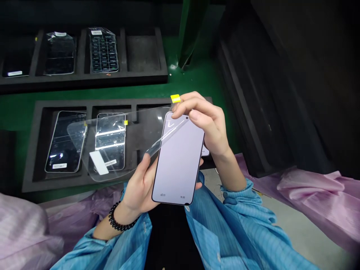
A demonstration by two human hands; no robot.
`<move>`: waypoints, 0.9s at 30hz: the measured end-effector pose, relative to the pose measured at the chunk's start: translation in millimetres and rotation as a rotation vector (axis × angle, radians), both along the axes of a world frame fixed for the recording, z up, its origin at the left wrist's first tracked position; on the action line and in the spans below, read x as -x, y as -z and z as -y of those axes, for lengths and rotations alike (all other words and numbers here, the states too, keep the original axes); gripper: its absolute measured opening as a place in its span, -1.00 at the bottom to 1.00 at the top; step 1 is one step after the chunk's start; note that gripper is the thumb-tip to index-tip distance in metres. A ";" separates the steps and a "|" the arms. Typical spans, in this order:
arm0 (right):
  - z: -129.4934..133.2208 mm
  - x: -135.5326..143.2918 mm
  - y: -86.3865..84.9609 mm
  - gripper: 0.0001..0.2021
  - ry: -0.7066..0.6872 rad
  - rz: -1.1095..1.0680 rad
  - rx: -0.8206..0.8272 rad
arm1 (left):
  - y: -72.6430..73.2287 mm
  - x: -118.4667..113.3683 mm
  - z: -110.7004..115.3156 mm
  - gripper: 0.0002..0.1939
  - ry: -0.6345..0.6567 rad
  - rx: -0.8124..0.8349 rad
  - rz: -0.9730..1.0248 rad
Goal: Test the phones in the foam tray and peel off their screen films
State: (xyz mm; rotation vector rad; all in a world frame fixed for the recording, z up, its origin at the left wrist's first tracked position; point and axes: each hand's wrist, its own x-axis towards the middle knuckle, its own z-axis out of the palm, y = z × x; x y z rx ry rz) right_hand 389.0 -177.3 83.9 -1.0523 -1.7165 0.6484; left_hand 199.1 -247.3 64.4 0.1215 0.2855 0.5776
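Note:
A smartphone (pixel 180 165) with a lit, pale lilac screen is tilted up in front of me. My left hand (pixel 142 187) is closed around it, thumb at the left edge and fingertips showing past the right edge. A clear protective film (pixel 112 172) is curled over the phone's upper part and spreads out to the left, a white label (pixel 99 163) on its lower end. At the phone's top, my right hand (pixel 209 122) has its fingers bent and closed on the film's upper end, close to a yellow tab (pixel 175 98).
Beneath the film lies a dark foam tray (pixel 30 157) holding phones (pixel 66 142); part of another phone (pixel 206 150) shows behind my right wrist. A second tray (pixel 143 78) at the back left carries film-covered phones (pixel 104 52). A green post (pixel 191 33) rises behind; dark panels (pixel 261 93) stand right.

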 end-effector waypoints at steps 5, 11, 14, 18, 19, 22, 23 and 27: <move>1.2 1.1 -3.2 -0.63 -0.014 -0.037 -0.007 | -1.2 0.6 0.8 -0.32 0.007 -0.008 -0.002; -1.5 2.3 2.3 -0.62 -0.007 -0.065 0.067 | -5.3 0.1 0.5 -0.30 -0.002 -0.042 0.061; -3.6 2.8 6.2 -0.66 -0.029 -0.119 0.121 | -1.4 2.0 0.8 -0.26 0.029 -0.068 0.107; -5.5 3.8 9.3 -0.72 -0.068 -0.196 0.152 | 4.5 5.0 2.3 -0.21 0.039 -0.075 0.180; -5.7 3.9 9.6 -0.72 -0.073 -0.207 0.158 | 4.8 5.2 2.6 -0.21 0.035 -0.076 0.185; -5.7 3.9 9.8 -0.69 -0.074 -0.211 0.177 | 2.9 4.3 2.9 -0.20 0.017 -0.074 0.199; -5.6 3.8 9.8 -0.68 -0.073 -0.211 0.180 | 1.7 3.7 2.6 -0.19 0.014 -0.073 0.199; -5.6 2.7 10.2 -0.69 -0.078 -0.218 0.188 | -1.1 1.6 1.7 -0.12 0.005 -0.057 0.191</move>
